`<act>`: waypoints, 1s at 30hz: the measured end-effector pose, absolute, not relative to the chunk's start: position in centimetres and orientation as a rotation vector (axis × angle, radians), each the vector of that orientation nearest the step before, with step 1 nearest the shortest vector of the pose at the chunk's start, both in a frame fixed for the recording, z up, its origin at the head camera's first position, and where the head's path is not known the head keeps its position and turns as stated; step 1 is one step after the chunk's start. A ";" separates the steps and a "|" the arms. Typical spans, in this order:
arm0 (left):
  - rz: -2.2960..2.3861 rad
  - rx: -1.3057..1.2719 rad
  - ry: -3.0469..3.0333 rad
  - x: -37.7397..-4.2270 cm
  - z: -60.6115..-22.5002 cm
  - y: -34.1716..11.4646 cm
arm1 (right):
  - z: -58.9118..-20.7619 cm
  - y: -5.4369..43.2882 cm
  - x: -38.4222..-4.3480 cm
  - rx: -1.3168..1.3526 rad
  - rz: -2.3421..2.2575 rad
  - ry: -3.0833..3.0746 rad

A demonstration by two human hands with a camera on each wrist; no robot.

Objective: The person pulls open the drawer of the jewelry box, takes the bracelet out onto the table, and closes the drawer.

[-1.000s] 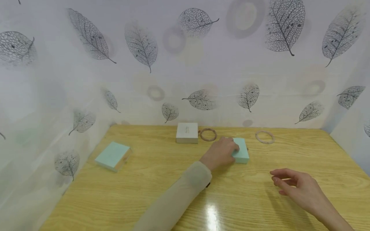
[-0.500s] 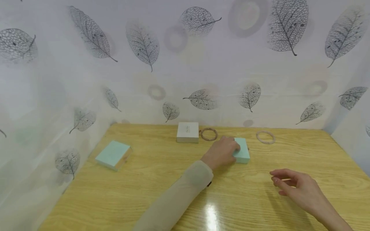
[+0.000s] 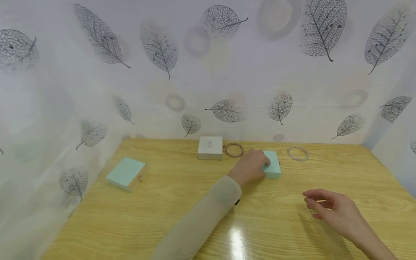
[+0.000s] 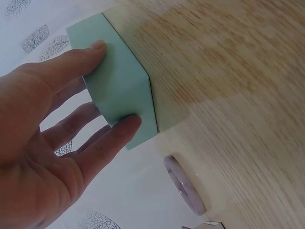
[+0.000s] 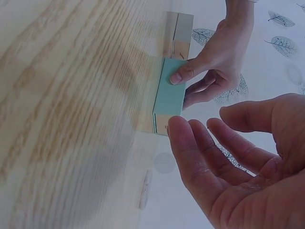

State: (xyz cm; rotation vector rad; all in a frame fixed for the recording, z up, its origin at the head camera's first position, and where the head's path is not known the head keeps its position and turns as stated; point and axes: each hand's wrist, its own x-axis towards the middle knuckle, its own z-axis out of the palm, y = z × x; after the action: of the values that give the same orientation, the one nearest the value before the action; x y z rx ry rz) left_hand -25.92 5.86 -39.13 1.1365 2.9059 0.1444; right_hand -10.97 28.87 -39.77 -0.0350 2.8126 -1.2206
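Note:
My left hand (image 3: 248, 168) holds a mint-green box (image 3: 272, 168) lying on the wooden table, thumb on its near side. In the left wrist view, the thumb and fingers spread across this mint-green box (image 4: 119, 83), and some fingers are partly hidden behind it. To the right and nearer, my right hand (image 3: 339, 213) hovers over the table with loosely bent fingers and nothing in them. Seen from the right wrist, the mint-green box (image 5: 170, 90) is beyond the fingertips, with the left thumb pressed on it.
A white box (image 3: 210, 148) stands at the back beside a brownish bangle (image 3: 234, 156). Further right lies a pale bangle (image 3: 299, 160). Another mint-green box (image 3: 126, 172) rests at the left of the table (image 3: 182, 202). Leaf-patterned cloth (image 3: 156, 90) hangs behind.
The left hand has shifted the mint-green box slightly toward the back of the table in the last half second. The right hand stays in place.

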 end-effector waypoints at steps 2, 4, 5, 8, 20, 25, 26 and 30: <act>0.141 1.157 2.908 -26.0 -39.1 5.8 | -39.8 28.8 -11.0 -0.025 -1.221 2.809; 0.146 1.180 2.911 -26.1 -39.2 5.8 | -39.8 28.9 -11.0 -0.025 -1.222 2.802; 0.152 1.186 2.910 -26.1 -39.3 5.8 | -39.9 28.9 -11.0 -0.023 -1.224 2.798; 0.176 1.187 2.910 -26.2 -39.4 6.0 | -39.9 28.9 -11.0 -0.018 -1.226 2.795; 0.229 1.080 2.895 -27.1 -39.4 6.5 | -39.5 28.7 -11.1 -0.007 -1.199 2.799; 0.248 1.066 2.889 -27.5 -39.3 6.7 | -39.4 28.6 -11.1 -0.018 -1.192 2.821; 0.247 1.066 2.891 -27.6 -39.3 6.7 | -39.3 28.5 -11.2 -0.017 -1.195 2.819; 0.245 1.069 2.902 -27.8 -39.4 6.8 | -39.4 28.5 -11.2 -0.013 -1.207 2.802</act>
State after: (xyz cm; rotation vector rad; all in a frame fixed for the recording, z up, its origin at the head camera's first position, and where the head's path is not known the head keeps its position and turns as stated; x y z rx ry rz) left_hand -27.75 6.79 -39.36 1.0691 2.9025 0.2447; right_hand -11.24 28.51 -39.41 -0.0132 2.8021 -1.2075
